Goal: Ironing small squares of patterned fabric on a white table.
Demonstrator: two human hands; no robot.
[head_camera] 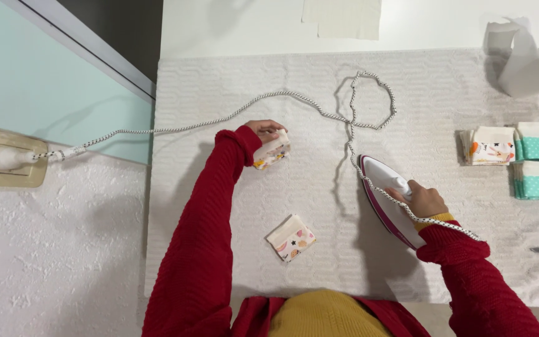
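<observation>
Left hand (268, 130) fingers pinch a folded cloth (272, 151); right hand (424, 200) grips the iron (389, 200) (well apart, rightward).

Bright, even light from above; soft shadows left of arms; sharp focus, no glare.

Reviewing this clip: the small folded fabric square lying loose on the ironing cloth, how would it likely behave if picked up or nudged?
The folded fabric square looks thin and soft, so probably light and floppy, apt to unfold when lifted. Lying flat on the textured white cloth, it would likely slide rather than roll.
</observation>
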